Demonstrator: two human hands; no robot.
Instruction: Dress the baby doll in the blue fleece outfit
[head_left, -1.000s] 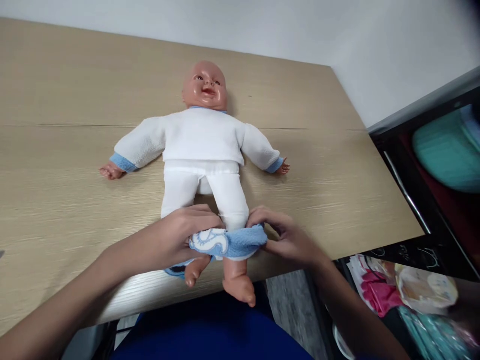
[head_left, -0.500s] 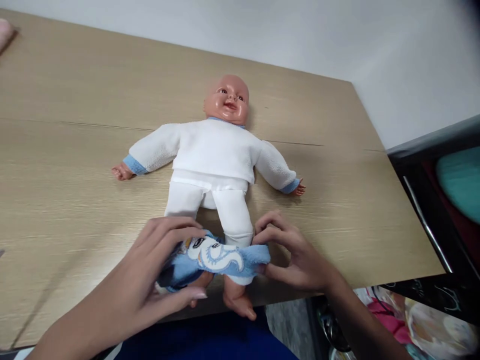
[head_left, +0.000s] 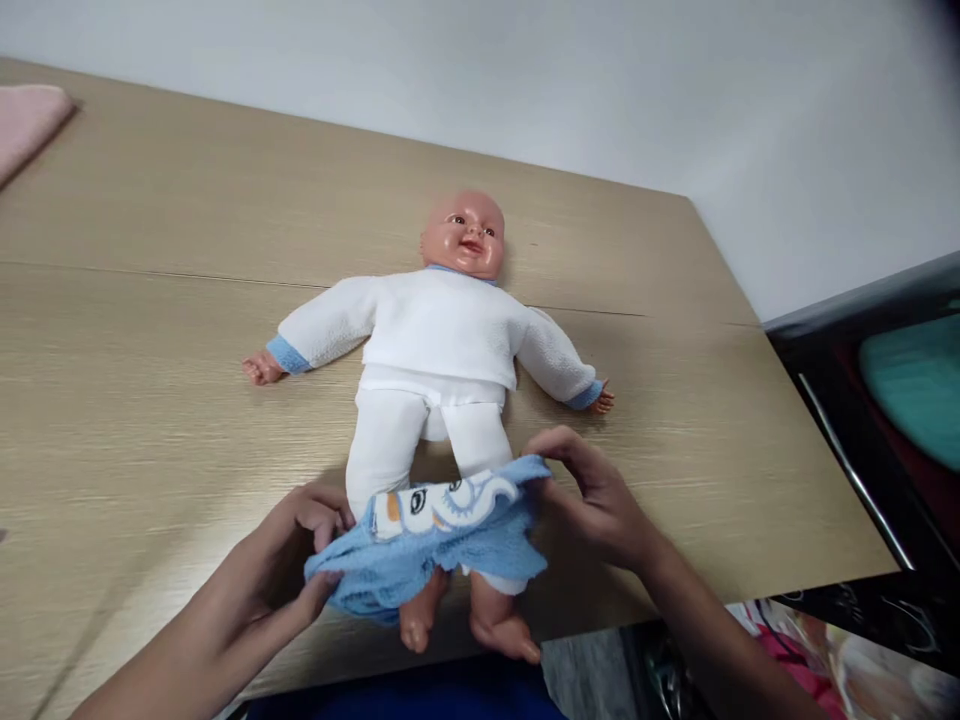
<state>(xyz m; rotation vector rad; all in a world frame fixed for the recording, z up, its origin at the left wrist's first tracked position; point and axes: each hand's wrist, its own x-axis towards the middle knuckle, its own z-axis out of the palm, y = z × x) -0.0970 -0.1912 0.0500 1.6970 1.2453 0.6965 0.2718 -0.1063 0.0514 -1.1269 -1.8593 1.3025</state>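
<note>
— Blue and soft, what is that thing over the doll's legs?

— It is a pair of little blue pants (head_left: 431,545) with a white cartoon picture on the front. The baby doll (head_left: 435,345) lies on its back on the wooden desk (head_left: 150,330), and the pants sit around its lower legs, just above the bare feet.

— Who is holding them?

— Both hands are. The left hand (head_left: 281,570) has its fingers (head_left: 319,515) closed on the left edge of the pants. The right hand (head_left: 600,500) has its fingers (head_left: 559,450) pinched on the top right corner.

— How do you do this part well?

— I think it helps to hold both sides level, so the cloth does not twist. Keep the opening wide around both legs. Move a little at a time on each side, and keep the doll flat so it does not slide toward the desk edge, because its feet hang over it.

— What else is there?

— A pink cloth (head_left: 26,120) lies at the far left corner of the desk. On the right is a dark shelf (head_left: 840,370) with something teal (head_left: 919,375) inside it.
</note>
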